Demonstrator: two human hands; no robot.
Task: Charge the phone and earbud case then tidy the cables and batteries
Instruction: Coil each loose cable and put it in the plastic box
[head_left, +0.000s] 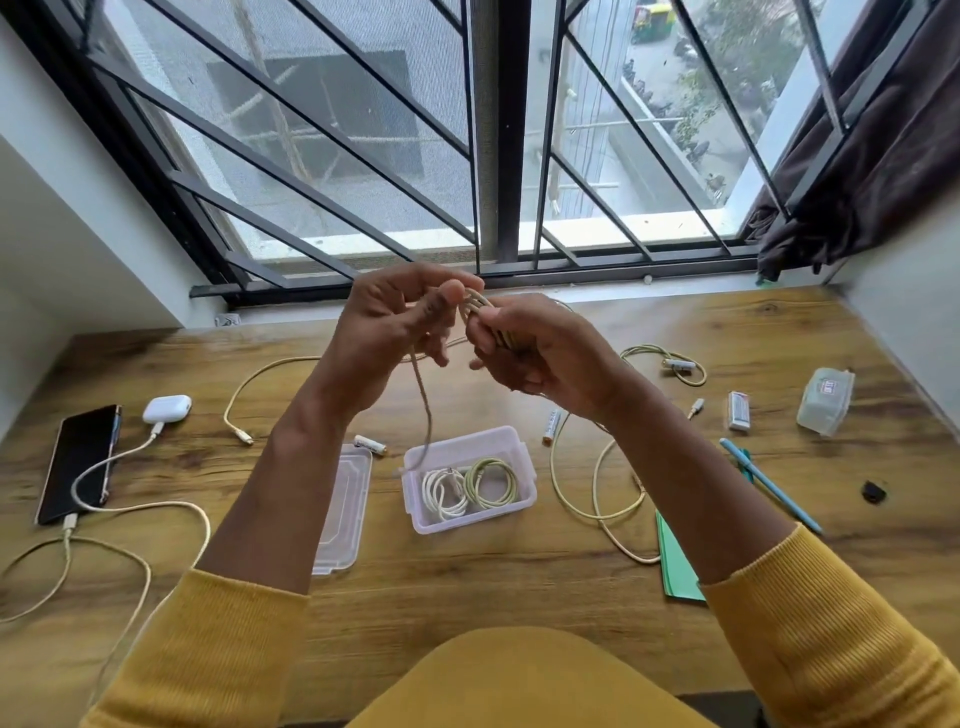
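Between the two raised hands, above the desk: a beige cable wound into several loops, gripped in the curled fingers of the right hand, thumb pressed over the bundle. Just left of those fingers, the left hand, fingers bent, pinching the top of the loops with thumb and fingertips; loose tail of the cable hanging down from the left fingers toward the open clear box. Directly beneath the fingers, inside that box — a coiled white cable beside a coiled green cable, touching. Box lid flat on the wooden desk, just left of the box. Far left of the left fingers: phone face up with a cable plugged into its near end, and the white earbud case just beyond it, also with a cable attached. Loose batteries below the hands — one near the lid's far corner, one under the right wrist. Right of the right fingers: another loose cable sprawled on the desk, a small battery pack, a small clear container, a blue pen, a green folder.
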